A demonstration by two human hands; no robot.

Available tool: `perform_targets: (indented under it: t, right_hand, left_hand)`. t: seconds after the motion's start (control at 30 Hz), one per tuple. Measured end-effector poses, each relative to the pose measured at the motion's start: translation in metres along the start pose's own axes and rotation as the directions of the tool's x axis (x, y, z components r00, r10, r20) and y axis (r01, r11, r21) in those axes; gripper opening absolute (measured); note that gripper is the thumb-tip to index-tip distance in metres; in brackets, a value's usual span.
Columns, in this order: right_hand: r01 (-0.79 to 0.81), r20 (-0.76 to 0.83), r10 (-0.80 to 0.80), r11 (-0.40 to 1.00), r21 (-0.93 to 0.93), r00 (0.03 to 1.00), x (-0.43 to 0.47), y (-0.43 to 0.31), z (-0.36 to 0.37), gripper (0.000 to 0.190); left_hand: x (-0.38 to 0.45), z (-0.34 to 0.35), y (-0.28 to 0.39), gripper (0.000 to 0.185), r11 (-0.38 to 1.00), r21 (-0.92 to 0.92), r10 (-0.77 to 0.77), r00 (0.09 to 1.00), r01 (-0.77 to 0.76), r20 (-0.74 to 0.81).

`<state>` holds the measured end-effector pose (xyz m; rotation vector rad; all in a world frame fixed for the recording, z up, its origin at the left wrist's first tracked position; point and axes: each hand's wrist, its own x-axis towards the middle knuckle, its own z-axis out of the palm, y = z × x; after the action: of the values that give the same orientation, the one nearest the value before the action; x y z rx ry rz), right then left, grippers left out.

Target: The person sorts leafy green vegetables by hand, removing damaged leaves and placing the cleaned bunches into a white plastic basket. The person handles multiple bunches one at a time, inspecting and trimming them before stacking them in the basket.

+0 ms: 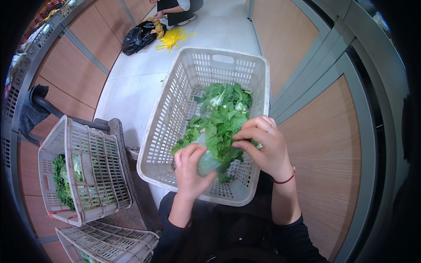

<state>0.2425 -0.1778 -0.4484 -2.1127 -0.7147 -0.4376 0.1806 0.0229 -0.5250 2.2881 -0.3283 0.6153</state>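
My left hand (190, 169) is at the near left of the leafy greens, thumb and fingers spread apart beside a clear plastic bag (209, 161). Whether its fingertips touch the film is hard to tell. My right hand (264, 141), with a ring and a red bracelet, pinches the right edge of a bunch of leafy greens (222, 130) between thumb and fingers. The bag covers the bunch's lower end. Beyond it, more greens with pale stems (218, 98) lie in the white plastic crate (164, 108) before me.
At left, a cart (123, 171) bears a crate of greens (98, 174); another crate (111, 241) is below. A cloth (33, 108) hangs on its handle. Ahead are a black plastic bag (139, 37), yellow strips (172, 38) and a crouching person (171, 14). Wood-panelled cabinets (325, 148) stand right.
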Motion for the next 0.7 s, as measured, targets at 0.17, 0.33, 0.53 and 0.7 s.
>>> perform_targets:
  t: [0.17, 0.33, 0.53, 0.7]
  right_hand:
    - [-0.158, -0.043, 0.165, 0.979, 0.131, 0.985, -0.003, -0.008, -0.002, 0.014]
    - [-0.272, -0.16, 0.363, 0.869, 0.414, 0.918, -0.005, -0.01, 0.001, 0.006]
    - [-0.01, -0.47, 0.501, 0.692, 0.722, 0.727, 0.003, 0.01, -0.032, 0.002]
    - [-0.351, -0.083, 0.445, 0.796, 0.494, 0.892, -0.028, 0.014, -0.014, 0.01]
  left_hand:
    - [-0.001, 0.001, 0.002, 0.076, 1.0, 0.007, 0.004, 1.0, -0.004, 0.018]
    - [-0.001, 0.0, 0.005, 0.076, 1.0, -0.013, 0.01, 1.0, -0.01, 0.015]
    - [-0.002, 0.001, 0.0, 0.073, 0.992, -0.053, -0.114, 0.993, 0.116, 0.031]
    - [-0.007, 0.005, -0.012, 0.076, 0.814, -0.368, -0.465, 0.884, 0.448, 0.047]
